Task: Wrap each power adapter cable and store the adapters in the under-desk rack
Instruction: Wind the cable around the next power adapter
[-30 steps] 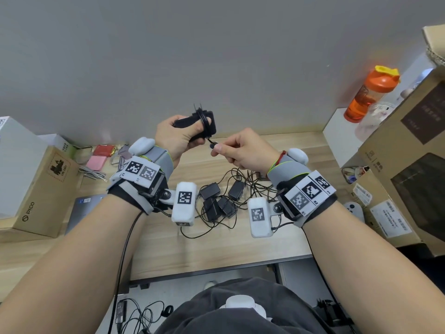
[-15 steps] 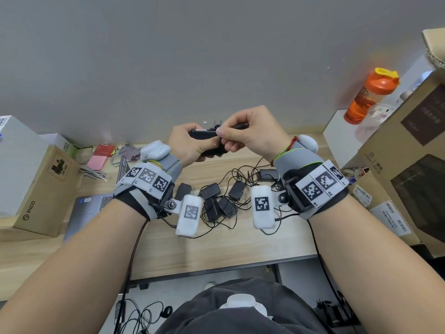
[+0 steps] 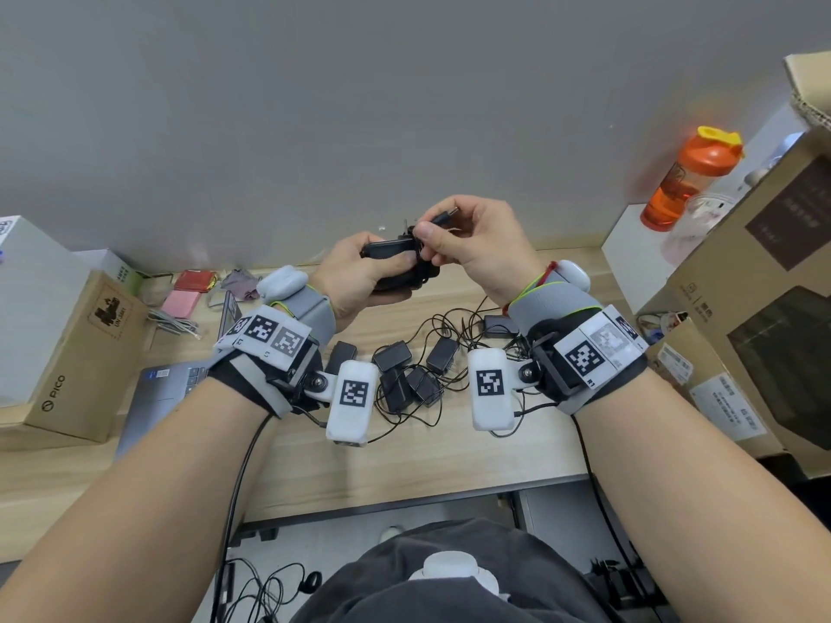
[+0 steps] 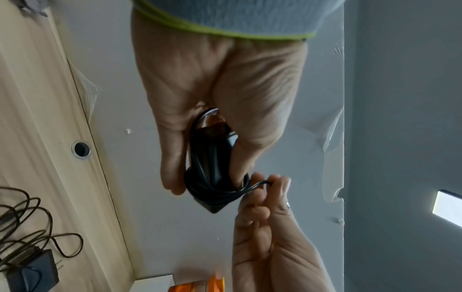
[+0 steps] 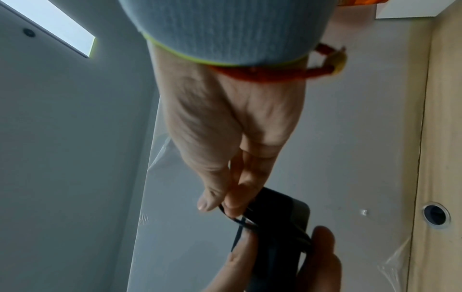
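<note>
My left hand grips a black power adapter held up above the wooden desk, its thin black cable wound round the body. My right hand pinches the free end of that cable right beside the adapter, with the barrel plug sticking out above the fingers. In the right wrist view thumb and forefinger nip the cable against the adapter. Several more black adapters lie in a tangle of cables on the desk below my wrists.
A laptop and a cardboard PICO box sit at the left. Large cardboard boxes and an orange bottle stand at the right. The grey wall is close behind. Below the desk edge are loose cables.
The right hand carried the cable end from below the adapter up and over it, laying on another turn. Both hands drew together and the plug now points up past the fingers.
</note>
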A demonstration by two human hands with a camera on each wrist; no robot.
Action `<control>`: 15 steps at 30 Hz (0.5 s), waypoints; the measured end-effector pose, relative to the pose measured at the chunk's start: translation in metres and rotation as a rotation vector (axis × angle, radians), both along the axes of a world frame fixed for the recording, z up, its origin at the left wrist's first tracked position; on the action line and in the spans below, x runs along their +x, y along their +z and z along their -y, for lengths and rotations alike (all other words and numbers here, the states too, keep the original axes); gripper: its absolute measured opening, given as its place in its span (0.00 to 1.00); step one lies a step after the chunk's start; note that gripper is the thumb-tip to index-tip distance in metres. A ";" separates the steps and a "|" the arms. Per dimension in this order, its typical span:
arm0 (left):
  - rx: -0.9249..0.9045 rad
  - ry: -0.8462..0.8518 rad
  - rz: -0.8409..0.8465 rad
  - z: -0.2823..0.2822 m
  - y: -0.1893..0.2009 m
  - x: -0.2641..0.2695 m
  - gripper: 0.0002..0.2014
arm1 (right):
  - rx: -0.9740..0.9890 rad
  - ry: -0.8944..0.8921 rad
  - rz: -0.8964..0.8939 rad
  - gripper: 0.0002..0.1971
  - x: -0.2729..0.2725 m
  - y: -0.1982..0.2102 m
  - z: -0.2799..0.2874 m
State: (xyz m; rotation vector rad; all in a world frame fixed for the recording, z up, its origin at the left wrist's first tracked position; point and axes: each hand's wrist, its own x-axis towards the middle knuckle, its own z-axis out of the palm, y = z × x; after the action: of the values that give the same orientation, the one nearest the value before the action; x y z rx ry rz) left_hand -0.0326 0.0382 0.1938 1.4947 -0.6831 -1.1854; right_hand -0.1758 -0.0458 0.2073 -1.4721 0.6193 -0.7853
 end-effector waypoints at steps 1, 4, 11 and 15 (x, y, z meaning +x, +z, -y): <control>-0.016 0.017 -0.028 0.000 0.001 -0.001 0.13 | 0.020 -0.019 0.027 0.05 0.000 0.000 0.000; -0.059 0.118 -0.056 0.001 0.003 -0.002 0.13 | 0.077 0.003 0.029 0.11 -0.001 0.000 -0.004; -0.119 0.192 -0.100 0.003 0.008 -0.004 0.16 | 0.120 0.060 -0.145 0.24 0.003 -0.009 -0.012; -0.106 0.139 -0.064 0.001 0.010 -0.006 0.17 | 0.141 0.016 -0.188 0.23 0.002 -0.011 -0.007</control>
State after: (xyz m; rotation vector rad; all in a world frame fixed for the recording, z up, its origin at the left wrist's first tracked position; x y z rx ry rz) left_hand -0.0387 0.0377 0.2039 1.3873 -0.5806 -1.0707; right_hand -0.1735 -0.0389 0.1963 -1.4282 0.7874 -0.5822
